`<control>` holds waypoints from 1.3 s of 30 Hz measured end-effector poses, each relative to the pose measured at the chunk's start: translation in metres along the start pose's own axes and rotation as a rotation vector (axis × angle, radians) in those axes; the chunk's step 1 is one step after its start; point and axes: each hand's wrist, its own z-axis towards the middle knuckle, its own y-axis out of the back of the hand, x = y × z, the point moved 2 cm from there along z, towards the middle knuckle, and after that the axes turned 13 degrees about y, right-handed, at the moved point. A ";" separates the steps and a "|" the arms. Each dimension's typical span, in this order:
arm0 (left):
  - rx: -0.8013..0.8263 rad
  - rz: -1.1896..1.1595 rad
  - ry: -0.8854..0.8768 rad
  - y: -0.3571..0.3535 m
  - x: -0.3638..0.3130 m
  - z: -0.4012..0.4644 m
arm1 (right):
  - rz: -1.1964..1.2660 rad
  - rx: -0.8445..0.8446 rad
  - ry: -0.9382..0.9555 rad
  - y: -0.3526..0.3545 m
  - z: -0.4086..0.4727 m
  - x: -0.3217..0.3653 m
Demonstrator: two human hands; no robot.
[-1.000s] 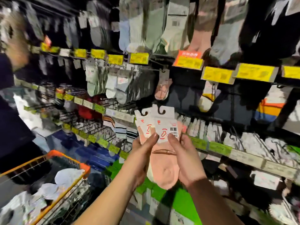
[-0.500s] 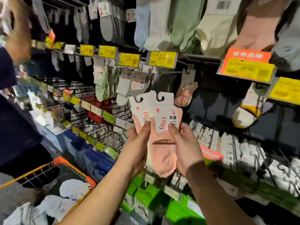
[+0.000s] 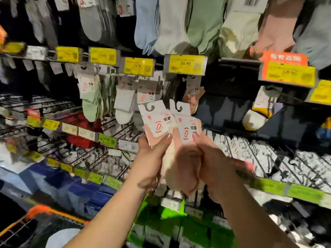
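Note:
I hold pink sock packs with white hook cards in front of a sock display. My left hand (image 3: 152,158) pinches one pack (image 3: 155,124) by its card, thumb on the front. My right hand (image 3: 213,158) grips a second pink pack (image 3: 184,163), thumb on its white card (image 3: 187,128). The two cards are fanned apart, hooks pointing up. A lone peach sock pack (image 3: 194,99) hangs on the peg just behind them, under a yellow price tag (image 3: 186,64).
Rows of hanging socks fill the pegs above and to the left, with green (image 3: 91,102) and white (image 3: 123,106) packs at mid height. Bare wire pegs (image 3: 259,154) stretch to the right. An orange-rimmed shopping cart (image 3: 39,212) stands at lower left. Green boxes (image 3: 161,222) sit below.
The view has tilted up and moved closer to the rack. The two sock cards, held together before, are now spread apart between my hands.

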 end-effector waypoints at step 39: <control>0.186 -0.300 -0.082 0.070 -0.060 0.004 | -0.678 -0.106 0.463 -0.054 0.049 0.050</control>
